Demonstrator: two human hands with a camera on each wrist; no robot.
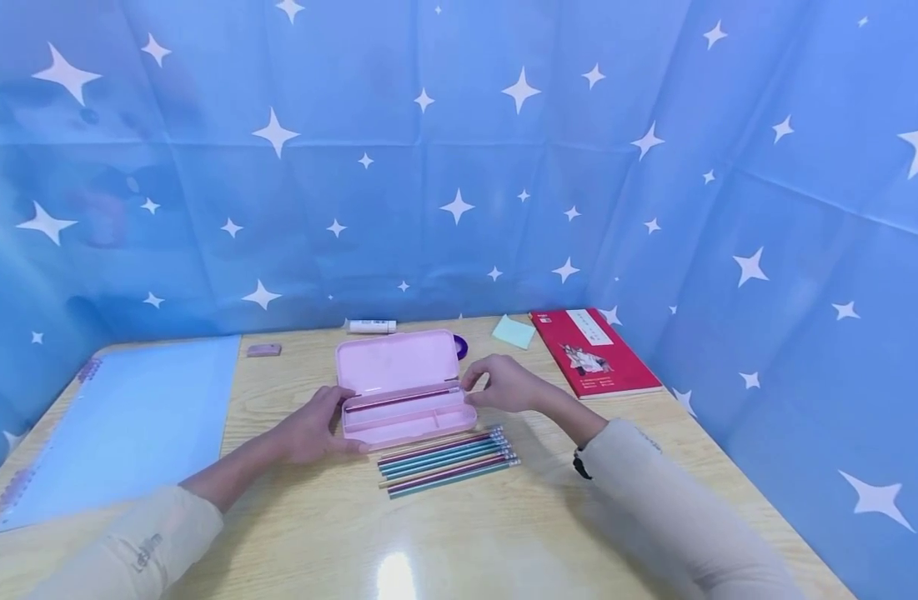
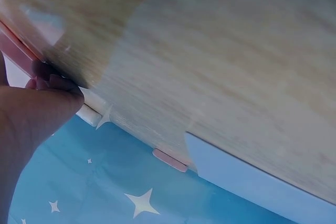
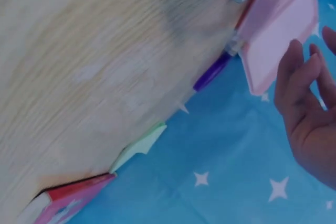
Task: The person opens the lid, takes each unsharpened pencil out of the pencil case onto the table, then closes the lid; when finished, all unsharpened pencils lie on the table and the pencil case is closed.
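A pink pencil case [image 1: 398, 364] stands with its lid raised, and one dark red pencil [image 1: 402, 400] lies along the back of its tray. My left hand [image 1: 312, 427] grips the case's left end, thumb at the front corner and fingers at the hinge side. At the right end, my right hand [image 1: 507, 383] has its thumb and forefinger spread apart beside the case; in the right wrist view its fingers curve loosely near the pink lid [image 3: 273, 51]. Several pencils [image 1: 447, 462], teal, dark red and gold, lie side by side in front of the case.
Behind the case are a white tube [image 1: 372, 327] and a purple ring-shaped item [image 1: 461, 347], partly hidden. A pink eraser [image 1: 264, 350] and a large pale sheet [image 1: 139, 425] lie left. Light green sticky notes [image 1: 514, 332] and a red book [image 1: 597, 354] lie right, by the star-patterned curtain.
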